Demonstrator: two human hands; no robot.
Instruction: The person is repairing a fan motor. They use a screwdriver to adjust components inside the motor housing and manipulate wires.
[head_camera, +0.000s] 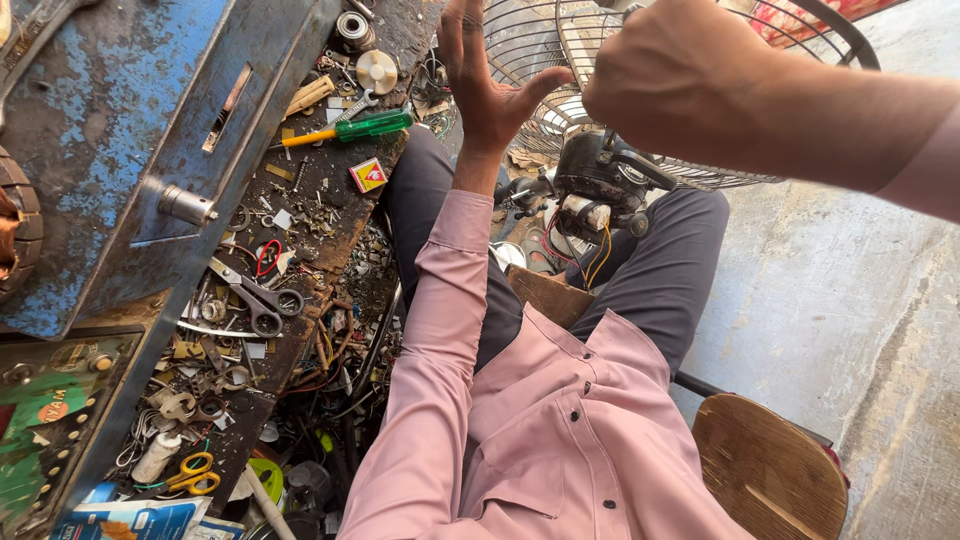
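Fan work fills the view: a wire fan guard (640, 60) stands in front of the seated person, its round face tilted toward them, with the dark fan motor (605, 180) just below it, resting between the knees and trailing yellow wires. Both hands are raised at the guard. The left hand (490, 75) is spread flat, fingers up, palm against the left part of the wires, gripping nothing. The right hand (665, 75) is nearer the camera, curled at the guard's middle; whether it clamps a wire cannot be told from its back. The two hands are slightly apart. A cluttered desk (300, 220) to the left carries a green screwdriver (355, 128) and scissors (255, 300).
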